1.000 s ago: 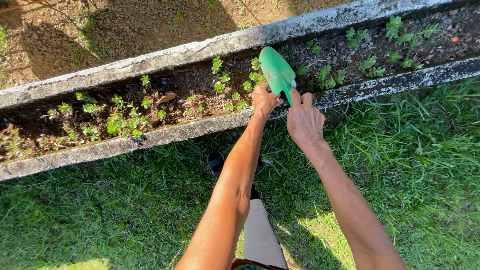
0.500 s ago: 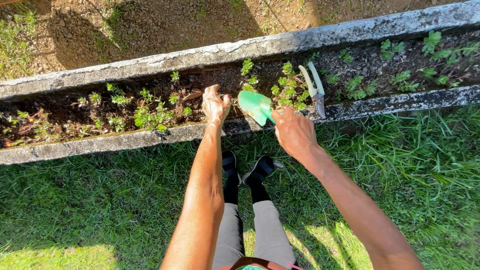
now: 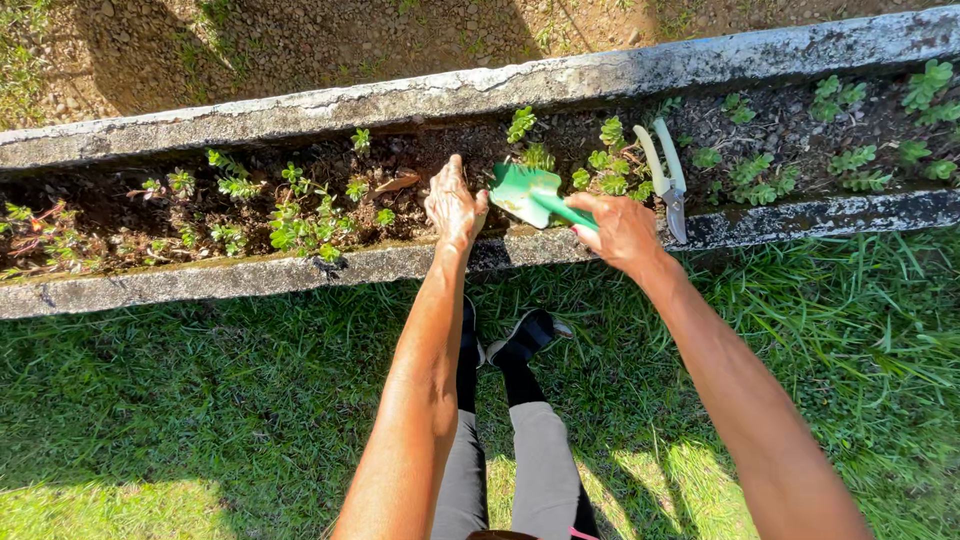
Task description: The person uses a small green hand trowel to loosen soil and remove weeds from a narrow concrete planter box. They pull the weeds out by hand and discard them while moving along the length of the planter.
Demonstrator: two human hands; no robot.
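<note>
Your long concrete planter (image 3: 560, 82) runs across the grass (image 3: 180, 400), seedlings (image 3: 300, 215) dotting its soil. Your left hand (image 3: 452, 205) rests open on the soil by the near edge. Your right hand (image 3: 622, 232) grips the green trowel (image 3: 532, 195), blade over the soil. Pruning shears (image 3: 665, 180) lie just beside.

A green trowel (image 3: 535, 195) over the dirt in a long planter.

The little trowel is bright green, with a wide flat blade and a thin handle. The right hand (image 3: 622, 232) is wrapped around the handle. The blade points left and tips down, just above the dark dirt. The left hand (image 3: 452, 205) rests on the dirt, just beside the blade.
</note>
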